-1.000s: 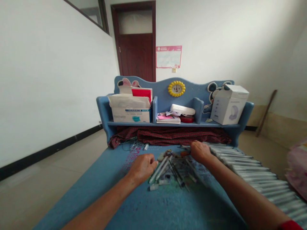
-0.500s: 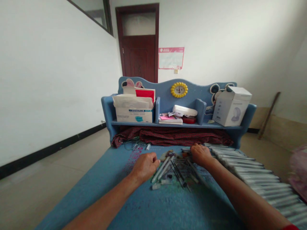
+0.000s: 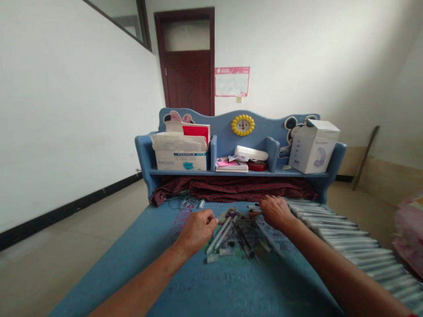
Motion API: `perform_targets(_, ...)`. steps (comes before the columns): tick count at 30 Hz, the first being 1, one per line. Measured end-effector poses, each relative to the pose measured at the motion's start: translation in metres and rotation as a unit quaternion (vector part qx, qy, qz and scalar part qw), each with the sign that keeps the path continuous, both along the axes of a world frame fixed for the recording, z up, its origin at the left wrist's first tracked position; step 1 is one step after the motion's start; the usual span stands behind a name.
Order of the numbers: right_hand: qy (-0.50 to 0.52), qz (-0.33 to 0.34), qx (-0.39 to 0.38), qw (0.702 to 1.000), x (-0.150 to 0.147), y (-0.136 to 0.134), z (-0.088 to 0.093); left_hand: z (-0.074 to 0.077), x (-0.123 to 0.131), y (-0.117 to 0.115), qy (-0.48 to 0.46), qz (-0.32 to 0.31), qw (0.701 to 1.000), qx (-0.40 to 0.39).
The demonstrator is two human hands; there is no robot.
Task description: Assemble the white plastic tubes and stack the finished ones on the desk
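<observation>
With your left hand (image 3: 198, 231) half-curled beside the loose pens (image 3: 219, 236) on the blue table (image 3: 211, 290) and your right hand (image 3: 276, 212) curled at their far right, grip indeterminable for both, dragging the right sideways could disarrange the adjacent pen row (image 3: 355, 241).

- Between the left hand (image 3: 198, 230) and right hand (image 3: 275, 212): slim clear plastic pens (image 3: 220, 236) on the flat blue desk (image 3: 205, 290)
- Right of the right hand: long row of slim grey pens (image 3: 350, 241)
- Beyond both: crumpled red-checked cloth (image 3: 228, 190) under blue wooden shelf (image 3: 220, 130)
</observation>
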State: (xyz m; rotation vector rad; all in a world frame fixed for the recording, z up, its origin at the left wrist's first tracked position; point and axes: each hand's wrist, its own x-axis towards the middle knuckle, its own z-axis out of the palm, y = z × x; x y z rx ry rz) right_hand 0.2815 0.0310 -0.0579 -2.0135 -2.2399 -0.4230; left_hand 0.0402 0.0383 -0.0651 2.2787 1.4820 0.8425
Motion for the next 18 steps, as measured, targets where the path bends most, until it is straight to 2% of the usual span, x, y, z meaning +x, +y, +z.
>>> perform_targets(3,0.054,0.019,0.079,0.995,-0.008,-0.014,0.017,0.002,0.003,-0.003,-0.074,-0.016,0.996,-0.045)
perform_targets(5,0.177,0.076,0.135,0.972,-0.018,-0.023,0.023,0.003,0.007,-0.006,-0.158,-0.033,0.98,-0.114)
perform_targets(6,0.283,0.119,0.153,0.939,-0.023,-0.026,0.023,0.004,0.008,-0.008,-0.202,-0.042,0.966,-0.157)
perform_targets(7,0.404,0.161,0.157,0.887,-0.029,-0.029,0.022,0.005,0.01,-0.01,-0.246,-0.051,0.946,-0.203)
perform_targets(9,0.616,0.218,0.118,0.748,-0.04,-0.033,0.016,0.007,0.012,-0.014,-0.33,-0.066,0.893,-0.298)
perform_targets(10,0.679,0.227,0.087,0.693,-0.044,-0.035,0.013,0.007,0.013,-0.016,-0.368,-0.073,0.862,-0.341)
perform_targets(11,0.72,0.229,0.059,0.652,-0.048,-0.035,0.01,0.008,0.014,-0.017,-0.401,-0.077,0.831,-0.378)
perform_targets(12,0.746,0.228,0.044,0.625,-0.05,-0.036,0.007,0.008,0.015,-0.018,-0.427,-0.077,0.802,-0.41)
perform_targets(14,0.765,0.223,0.043,0.602,-0.053,-0.036,0.003,0.007,0.016,-0.019,-0.465,-0.066,0.756,-0.456)
perform_targets(18,0.742,0.214,0.079,0.631,-0.057,-0.039,0.0,0.004,0.019,-0.02,-0.518,-0.054,0.692,-0.499)
